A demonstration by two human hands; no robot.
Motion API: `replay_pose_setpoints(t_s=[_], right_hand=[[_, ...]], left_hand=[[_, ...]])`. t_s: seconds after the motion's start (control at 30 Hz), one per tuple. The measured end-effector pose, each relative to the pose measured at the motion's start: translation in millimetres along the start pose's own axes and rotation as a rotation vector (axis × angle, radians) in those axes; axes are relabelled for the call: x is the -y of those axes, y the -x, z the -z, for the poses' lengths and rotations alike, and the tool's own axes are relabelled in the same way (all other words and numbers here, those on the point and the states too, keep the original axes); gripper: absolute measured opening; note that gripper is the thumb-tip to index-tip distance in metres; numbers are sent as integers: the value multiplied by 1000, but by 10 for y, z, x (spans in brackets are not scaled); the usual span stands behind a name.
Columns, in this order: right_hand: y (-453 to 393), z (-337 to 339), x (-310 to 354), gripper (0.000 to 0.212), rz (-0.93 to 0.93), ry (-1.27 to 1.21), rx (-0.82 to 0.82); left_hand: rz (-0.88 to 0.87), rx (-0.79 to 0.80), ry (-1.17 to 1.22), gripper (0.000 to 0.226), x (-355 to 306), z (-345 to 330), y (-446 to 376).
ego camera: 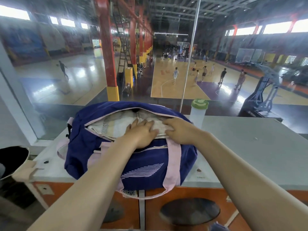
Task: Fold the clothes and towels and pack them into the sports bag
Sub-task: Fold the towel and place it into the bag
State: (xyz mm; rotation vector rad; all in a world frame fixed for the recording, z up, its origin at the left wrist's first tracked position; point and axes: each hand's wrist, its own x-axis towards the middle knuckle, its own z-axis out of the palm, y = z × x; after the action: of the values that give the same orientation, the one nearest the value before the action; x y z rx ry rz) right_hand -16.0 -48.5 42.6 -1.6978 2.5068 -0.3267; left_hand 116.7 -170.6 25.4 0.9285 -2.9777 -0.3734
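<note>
A navy fabric sports bag with pink straps [103,155] sits unzipped at the grey worktop's [250,147] front-left edge, holding a folded off-white towel [115,125]. The left hand [141,132] presses flat, fingers straight, on the towel; the right hand [179,130] curls its fingers over the towel's right end. A clear plastic bottle with green lid [198,112] stands at the back edge.

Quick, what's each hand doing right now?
Left hand: open, pressing flat on the towel in the bag.
Right hand: fingers curled, gripping the towel.
</note>
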Motion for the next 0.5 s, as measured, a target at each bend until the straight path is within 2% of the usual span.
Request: replay_pose_setpoints(t_s=[0.07,0.2,0.5], right_hand=[[110,-65,19,53,-29,47,31],[219,-199,85,60,-282,42,97],[387,40,189,45,-275,230,-9]], left_hand=[[5,-33,-32,59,14,-82,99],[73,-86,-78,58,60,-200,120],[71,116,9,60,-73,72,216]])
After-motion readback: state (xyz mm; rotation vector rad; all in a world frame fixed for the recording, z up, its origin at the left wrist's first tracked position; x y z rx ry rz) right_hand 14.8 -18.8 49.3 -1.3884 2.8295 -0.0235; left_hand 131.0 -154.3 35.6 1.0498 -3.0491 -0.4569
